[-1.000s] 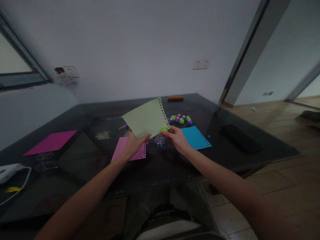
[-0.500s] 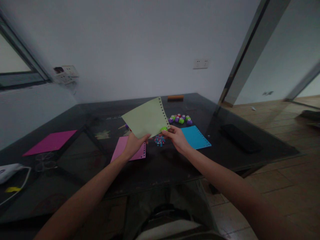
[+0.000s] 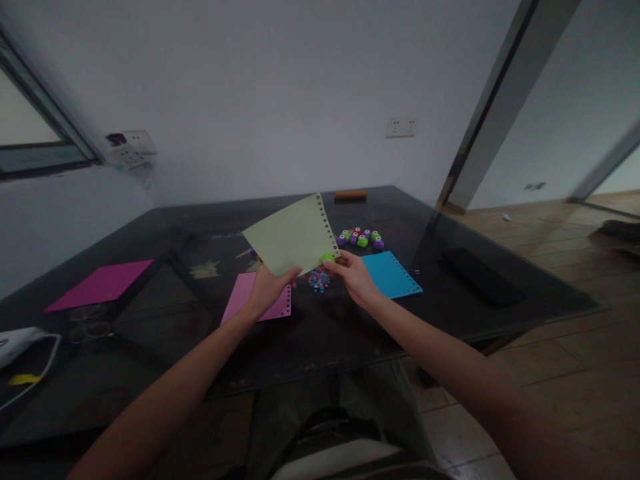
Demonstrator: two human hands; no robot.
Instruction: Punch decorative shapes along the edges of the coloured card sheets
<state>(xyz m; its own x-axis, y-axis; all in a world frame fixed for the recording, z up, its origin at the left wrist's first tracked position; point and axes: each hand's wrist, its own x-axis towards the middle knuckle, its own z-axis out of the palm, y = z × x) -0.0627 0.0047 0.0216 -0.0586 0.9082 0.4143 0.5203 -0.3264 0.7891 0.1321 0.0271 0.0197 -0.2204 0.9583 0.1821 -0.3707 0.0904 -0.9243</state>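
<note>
A pale green paper sheet (image 3: pixel 293 237) is held tilted above the table, with a row of punched holes along its right edge. My left hand (image 3: pixel 270 288) is closed on its lower left part, thumb on top and fingers mostly hidden behind. At the lower right corner, my right hand (image 3: pixel 353 275) grips a small green craft punch (image 3: pixel 327 257) set over the holed edge. Below the sheet lies a small heap of pink and blue paper bits (image 3: pixel 319 281). A pink sheet (image 3: pixel 273 305) and a blue sheet (image 3: pixel 391 275), both with holed edges, flank the heap.
Several purple, green and red craft punches (image 3: pixel 362 241) cluster behind the blue sheet. A dark black case (image 3: pixel 480 277) lies at the right. On the left are a magenta sheet (image 3: pixel 103 285), pale cut-outs (image 3: pixel 204 269) and a white device (image 3: pixel 17 345) with a cord. An orange-brown bar (image 3: pixel 351 195) lies by the wall.
Hardly anything differs. Both hands keep their hold on the sheet and the green punch, and the view has shifted very slightly.
</note>
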